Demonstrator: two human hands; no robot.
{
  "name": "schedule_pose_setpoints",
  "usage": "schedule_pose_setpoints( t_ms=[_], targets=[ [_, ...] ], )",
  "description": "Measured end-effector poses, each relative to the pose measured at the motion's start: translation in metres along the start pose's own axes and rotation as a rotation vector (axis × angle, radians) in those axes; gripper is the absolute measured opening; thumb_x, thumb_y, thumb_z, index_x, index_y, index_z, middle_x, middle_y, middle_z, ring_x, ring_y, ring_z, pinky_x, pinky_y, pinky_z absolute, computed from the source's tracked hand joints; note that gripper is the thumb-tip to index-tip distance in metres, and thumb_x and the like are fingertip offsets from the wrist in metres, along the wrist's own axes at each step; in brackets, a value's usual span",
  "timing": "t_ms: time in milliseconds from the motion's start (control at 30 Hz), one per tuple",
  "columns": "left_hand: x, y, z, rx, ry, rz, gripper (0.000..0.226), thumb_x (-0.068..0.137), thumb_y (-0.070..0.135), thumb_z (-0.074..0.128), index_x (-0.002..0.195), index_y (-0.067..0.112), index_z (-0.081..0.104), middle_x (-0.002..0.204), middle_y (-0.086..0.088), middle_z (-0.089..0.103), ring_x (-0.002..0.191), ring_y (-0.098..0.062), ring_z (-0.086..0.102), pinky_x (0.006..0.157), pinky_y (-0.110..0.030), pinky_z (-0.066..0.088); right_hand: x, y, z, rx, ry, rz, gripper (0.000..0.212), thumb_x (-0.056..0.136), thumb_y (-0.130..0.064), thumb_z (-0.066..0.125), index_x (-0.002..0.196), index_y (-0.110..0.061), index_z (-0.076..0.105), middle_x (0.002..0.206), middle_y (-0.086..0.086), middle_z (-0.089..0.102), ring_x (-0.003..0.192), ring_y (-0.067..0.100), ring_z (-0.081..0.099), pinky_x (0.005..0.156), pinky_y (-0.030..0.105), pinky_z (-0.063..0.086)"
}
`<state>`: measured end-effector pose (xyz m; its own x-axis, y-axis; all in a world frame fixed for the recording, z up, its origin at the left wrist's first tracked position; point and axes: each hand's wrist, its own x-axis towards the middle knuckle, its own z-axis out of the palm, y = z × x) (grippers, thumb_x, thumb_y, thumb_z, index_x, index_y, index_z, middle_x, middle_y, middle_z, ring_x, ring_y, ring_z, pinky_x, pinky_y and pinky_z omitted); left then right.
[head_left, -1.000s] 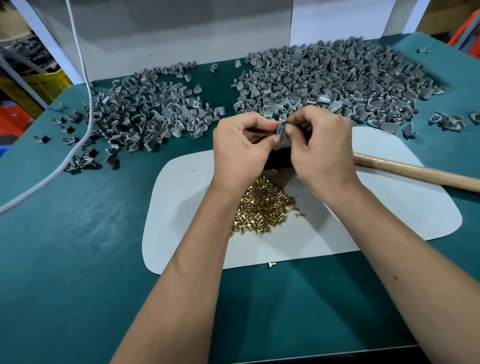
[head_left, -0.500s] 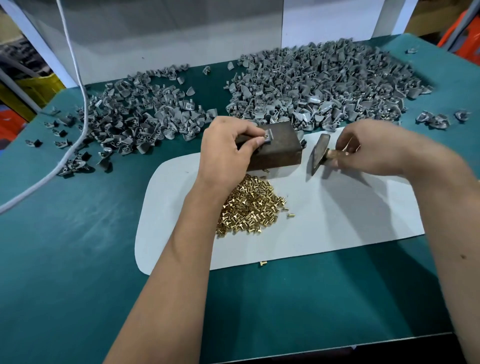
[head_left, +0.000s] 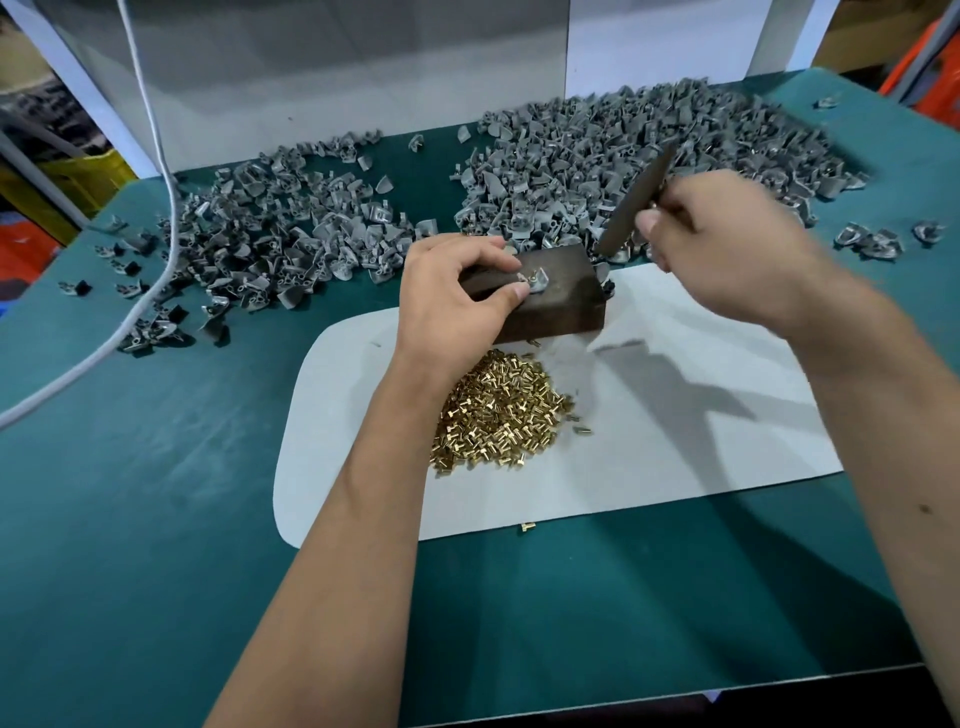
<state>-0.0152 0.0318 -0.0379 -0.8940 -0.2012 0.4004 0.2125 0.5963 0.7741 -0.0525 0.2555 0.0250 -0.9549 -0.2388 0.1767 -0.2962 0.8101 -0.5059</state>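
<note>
Block (head_left: 550, 306) behind rivet heap (head_left: 501, 415)

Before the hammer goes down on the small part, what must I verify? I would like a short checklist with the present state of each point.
1. Gray part lies on top of the dark block: ok.
2. Left hand pinches the part to steady it: ok.
3. Fingertips are away from the strike spot: not ok, the thumb is right against the part.
4. Brass pin sits straight in the part: cannot tell, too small.
5. Right hand grips the hammer, head raised above the block: ok, though blurred.
6. Brass pile is apart from the block: ok.
</note>
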Motion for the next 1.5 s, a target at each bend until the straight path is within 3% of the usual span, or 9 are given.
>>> schedule_pose_setpoints(
  t_ms=[167,367,533,700,767,1033,1200,1333,1500],
  targets=[
    [0.002,0.0,0.002,0.011,-0.027,-0.029,0.012,0.081,0.016,0.085,0.082,0.026,0.077,0.115,0.007,0.071,0.128,-0.017,0.054,0.113,-0.034,0.036,-0.006,-0.026,0.013,-0.042,-0.069,-0.126,0.038,0.106,-0.029,0.049,0.068,-0.024,0.045,0.07,-0.001,0.054,0.06,0.015,0.048,0.052,0.029,0.03],
    [0.004,-0.002,0.001,0.013,-0.086,-0.068,0.012,0.083,0.019,0.082,0.081,0.03,0.077,0.114,0.009,0.069,0.133,-0.023,0.053,0.115,-0.048,0.036,-0.006,-0.039,0.008,0.067,0.251,-0.278,0.02,0.106,-0.029,0.047,0.092,-0.02,0.058,0.071,0.001,0.057,0.057,0.02,0.051,0.055,0.027,0.035],
    [0.005,0.001,0.002,-0.016,-0.083,-0.127,0.028,0.084,0.016,0.082,0.074,0.038,0.07,0.123,0.002,0.07,0.141,-0.019,0.045,0.118,-0.048,0.033,-0.004,-0.041,0.021,-0.304,-0.058,-0.184,0.026,0.107,-0.036,0.043,0.093,-0.018,0.055,0.086,0.011,0.059,0.077,0.036,0.057,0.07,0.042,0.049],
    [0.002,0.001,0.001,0.002,-0.086,-0.119,0.025,0.084,0.02,0.081,0.076,0.041,0.07,0.126,0.006,0.069,0.144,-0.019,0.038,0.12,-0.05,0.027,0.001,-0.048,0.004,-0.169,0.225,-0.235,0.029,0.107,-0.035,0.043,0.107,-0.013,0.062,0.087,0.012,0.061,0.069,0.033,0.056,0.064,0.041,0.048],
    [0.002,0.002,0.001,-0.007,-0.087,-0.131,0.026,0.085,0.018,0.082,0.077,0.04,0.07,0.128,0.004,0.068,0.145,-0.02,0.038,0.12,-0.049,0.028,-0.004,-0.051,0.016,-0.318,0.102,-0.251,0.032,0.109,-0.033,0.038,0.111,-0.011,0.06,0.089,0.012,0.058,0.072,0.034,0.054,0.065,0.041,0.046],
    [0.004,0.001,0.001,0.003,-0.083,-0.144,0.024,0.084,0.021,0.082,0.076,0.04,0.07,0.13,0.005,0.067,0.149,-0.019,0.032,0.122,-0.049,0.022,-0.007,-0.054,0.015,-0.241,0.213,-0.254,0.028,0.108,-0.034,0.043,0.108,-0.011,0.059,0.081,0.011,0.053,0.069,0.034,0.049,0.065,0.04,0.044],
    [0.004,0.003,0.0,0.006,-0.087,-0.164,0.019,0.085,0.018,0.082,0.082,0.036,0.073,0.137,-0.001,0.065,0.151,-0.02,0.029,0.123,-0.048,0.019,-0.006,-0.056,0.016,-0.354,-0.014,-0.219,0.025,0.108,-0.035,0.043,0.094,-0.018,0.053,0.083,0.012,0.056,0.072,0.034,0.052,0.068,0.04,0.047],
    [0.004,0.0,0.001,0.009,-0.095,-0.144,0.021,0.084,0.021,0.082,0.079,0.039,0.071,0.134,0.001,0.067,0.15,-0.018,0.031,0.123,-0.049,0.019,-0.006,-0.053,0.014,-0.209,0.196,-0.242,0.023,0.108,-0.033,0.043,0.101,-0.016,0.057,0.073,0.005,0.052,0.06,0.028,0.05,0.059,0.035,0.042],
    [0.004,0.003,0.001,0.033,-0.089,-0.163,0.015,0.085,0.02,0.081,0.084,0.034,0.075,0.139,-0.002,0.064,0.152,-0.02,0.029,0.124,-0.044,0.017,-0.004,-0.054,0.013,-0.385,-0.022,-0.213,0.023,0.107,-0.036,0.044,0.092,-0.02,0.052,0.08,0.01,0.053,0.073,0.035,0.052,0.066,0.039,0.041]
  ],
)
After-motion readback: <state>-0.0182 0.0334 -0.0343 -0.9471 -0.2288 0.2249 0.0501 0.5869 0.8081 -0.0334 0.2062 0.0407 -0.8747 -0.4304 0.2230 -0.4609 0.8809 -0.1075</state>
